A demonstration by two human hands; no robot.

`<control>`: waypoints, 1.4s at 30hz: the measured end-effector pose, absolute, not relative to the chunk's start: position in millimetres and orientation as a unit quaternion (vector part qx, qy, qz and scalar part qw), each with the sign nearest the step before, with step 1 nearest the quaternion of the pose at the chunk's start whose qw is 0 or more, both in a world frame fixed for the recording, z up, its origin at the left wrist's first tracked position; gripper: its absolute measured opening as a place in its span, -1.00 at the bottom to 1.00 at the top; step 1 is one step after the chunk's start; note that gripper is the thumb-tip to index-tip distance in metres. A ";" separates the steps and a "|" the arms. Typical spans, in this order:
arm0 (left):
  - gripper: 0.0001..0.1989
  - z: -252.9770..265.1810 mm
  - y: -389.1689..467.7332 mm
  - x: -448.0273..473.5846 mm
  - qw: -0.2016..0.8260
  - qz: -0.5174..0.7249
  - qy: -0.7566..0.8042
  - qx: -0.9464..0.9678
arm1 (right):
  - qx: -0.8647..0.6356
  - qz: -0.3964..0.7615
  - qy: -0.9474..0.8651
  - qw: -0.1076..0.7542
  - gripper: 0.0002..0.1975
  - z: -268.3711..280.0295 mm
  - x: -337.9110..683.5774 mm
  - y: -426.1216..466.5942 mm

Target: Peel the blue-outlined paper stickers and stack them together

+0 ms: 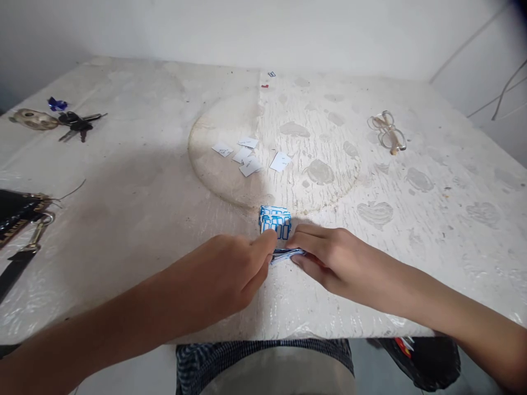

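Note:
My left hand (242,263) and my right hand (325,252) meet near the front middle of the table. Between their fingers is a small stack of paper cards (284,254), seen edge-on, with blue showing along the edges; both hands are closed on it. Just beyond my fingers rises a card with blue-outlined rectangles (276,219), partly covered by my left thumb; whether it belongs to the stack I cannot tell. Farther away, several small white paper slips (251,165) with writing lie loosely grouped, some overlapping. One slip (280,161) lies apart to their right.
Glasses (387,132) rest at the right of the table (135,164). Keys (78,123) lie far left beside a blue wrapper (56,104). A black pouch (18,214) with a strap sits at the left edge. A black bag (432,359) is below, right.

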State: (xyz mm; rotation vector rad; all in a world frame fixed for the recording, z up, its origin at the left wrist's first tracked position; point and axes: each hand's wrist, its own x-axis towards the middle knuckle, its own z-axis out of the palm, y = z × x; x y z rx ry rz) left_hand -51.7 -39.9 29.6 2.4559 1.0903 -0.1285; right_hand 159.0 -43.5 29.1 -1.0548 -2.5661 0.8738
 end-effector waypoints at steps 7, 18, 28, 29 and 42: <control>-0.77 36.6 -37.0 -43.8 0.197 -0.071 0.411 0.887 | -0.356 0.290 -0.882 0.105 -0.83 27.3 159.0 -44.7; -0.78 35.4 -38.7 -45.4 0.338 -0.021 0.450 0.827 | -0.371 0.218 -0.900 0.068 -0.83 25.5 156.9 -45.0; -0.79 27.6 -39.7 -50.0 0.383 -0.025 0.416 0.825 | -0.360 0.280 -0.883 0.108 -0.83 25.9 158.0 -48.1; -0.82 27.5 -39.3 -48.5 0.393 -0.018 0.415 0.820 | -0.365 0.281 -0.882 0.105 -0.83 26.2 157.9 -48.2; -0.91 28.0 -39.6 -41.5 0.426 0.027 0.421 0.800 | -0.348 0.269 -0.892 0.103 -0.81 28.4 156.0 -46.5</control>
